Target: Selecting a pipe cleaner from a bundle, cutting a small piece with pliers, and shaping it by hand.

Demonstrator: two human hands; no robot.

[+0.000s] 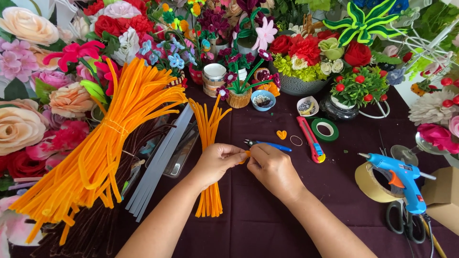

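My left hand (217, 161) and my right hand (270, 167) meet at the middle of a dark purple cloth (287, 220). Their fingertips pinch a small orange pipe-cleaner piece (247, 154) between them. Under my left hand lies a loose bunch of orange pipe cleaners (209, 157), running from the back to the front. Blue-handled pliers (267, 144) lie just behind my fingers. A small orange heart shape (281, 134) and a thin ring (296, 140) rest on the cloth beyond them.
A big tied bundle of orange pipe cleaners (103, 143) fills the left. A red utility knife (310, 138), green tape roll (325, 129), blue glue gun (401, 179), tan tape roll (370, 184) and scissors (404, 220) lie right. Flower pots line the back.
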